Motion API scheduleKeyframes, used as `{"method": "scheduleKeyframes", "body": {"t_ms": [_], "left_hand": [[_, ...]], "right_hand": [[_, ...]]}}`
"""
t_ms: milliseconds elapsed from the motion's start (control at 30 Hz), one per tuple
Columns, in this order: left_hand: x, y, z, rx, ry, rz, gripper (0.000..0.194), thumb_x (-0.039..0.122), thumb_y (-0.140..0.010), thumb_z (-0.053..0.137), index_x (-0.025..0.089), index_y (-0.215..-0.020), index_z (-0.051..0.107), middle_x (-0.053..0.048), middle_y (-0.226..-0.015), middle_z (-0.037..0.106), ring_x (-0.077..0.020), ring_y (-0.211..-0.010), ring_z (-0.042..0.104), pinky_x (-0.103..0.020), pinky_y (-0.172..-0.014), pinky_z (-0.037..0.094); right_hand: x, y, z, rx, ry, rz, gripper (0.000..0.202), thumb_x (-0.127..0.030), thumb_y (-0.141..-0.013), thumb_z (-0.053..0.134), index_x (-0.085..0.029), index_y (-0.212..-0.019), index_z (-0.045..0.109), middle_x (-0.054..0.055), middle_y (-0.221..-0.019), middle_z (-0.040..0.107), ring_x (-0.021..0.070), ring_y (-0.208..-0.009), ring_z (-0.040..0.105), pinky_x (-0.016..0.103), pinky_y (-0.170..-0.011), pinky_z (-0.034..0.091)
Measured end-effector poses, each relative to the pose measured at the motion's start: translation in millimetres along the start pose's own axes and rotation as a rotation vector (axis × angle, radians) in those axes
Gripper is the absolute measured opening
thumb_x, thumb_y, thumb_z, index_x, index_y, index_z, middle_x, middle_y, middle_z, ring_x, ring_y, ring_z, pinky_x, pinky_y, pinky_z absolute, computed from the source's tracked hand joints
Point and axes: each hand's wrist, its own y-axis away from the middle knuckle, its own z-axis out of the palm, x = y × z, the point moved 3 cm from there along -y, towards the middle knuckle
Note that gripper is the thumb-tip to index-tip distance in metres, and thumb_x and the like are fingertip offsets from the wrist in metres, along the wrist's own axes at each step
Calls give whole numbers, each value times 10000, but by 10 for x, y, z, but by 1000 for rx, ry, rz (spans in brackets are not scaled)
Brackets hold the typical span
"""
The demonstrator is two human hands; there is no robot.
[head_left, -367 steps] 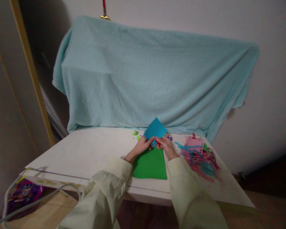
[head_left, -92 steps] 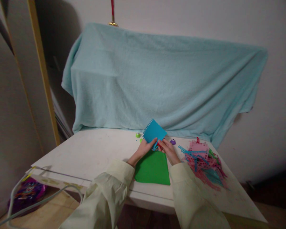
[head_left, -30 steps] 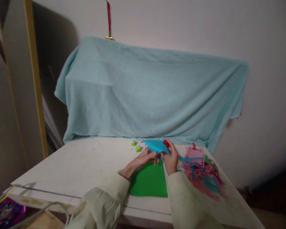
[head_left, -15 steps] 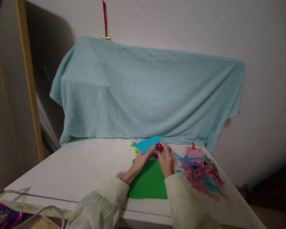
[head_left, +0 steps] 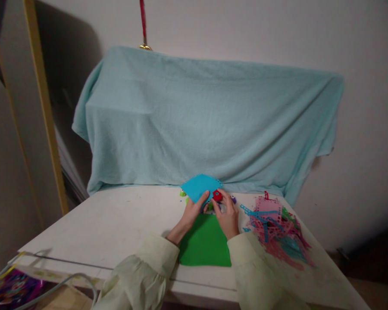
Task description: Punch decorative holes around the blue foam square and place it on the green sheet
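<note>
Now flatter than before, blue sheet [head_left: 198, 187] between both hands

The pale blue draped blanket [head_left: 207, 120] looks soft, fuzzy cloth. The blue punched sheet [head_left: 198, 188] and flat green sheet [head_left: 205, 241] look matt, like paper or foam. The white table [head_left: 116, 219] is smooth, scuffed.

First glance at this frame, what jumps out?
A big pale blue cloth draped over something bulky fills the back of the white table. In front of it, the left hand holds a blue sheet above a green sheet, the right hand pinching a small red punch at its edge. Pink and blue paper offcuts litter the table's right side.
</note>
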Motion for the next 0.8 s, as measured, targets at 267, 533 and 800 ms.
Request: {"method": "scheduleKeyframes", "body": {"t_ms": [267, 533, 800], "left_hand": [[-45, 19, 36, -37, 77, -80, 470, 568, -834, 573, 151, -619, 555, 8, -501, 537, -98, -464, 469, -233, -521, 359], [-92, 14, 39, -47, 109, -67, 449, 557, -841, 567, 156, -642, 531, 16, -511, 528, -104, -473, 477, -236, -521, 377], [-99, -20, -22, 6, 90, -67, 472, 583, -832, 565, 144, -661, 576, 8, -489, 524, -103, -462, 482, -233, -508, 383]], "right_hand": [[31, -1, -10, 26, -50, 36, 357, -311, -858, 641, -227, -1191, 542, 96, -1068, 646, 209, -923, 653, 366, -829, 564], [59, -14, -33, 79, -17, 46, 341, -327, -837, 665, -208, -1134, 548, 100, -1040, 631, 212, -914, 642, 363, -811, 559], [83, -79, -108, 212, -63, 142, 396, -391, -773, 725, -197, -1083, 572, 92, -979, 666, 213, -842, 665, 365, -786, 565]]}}
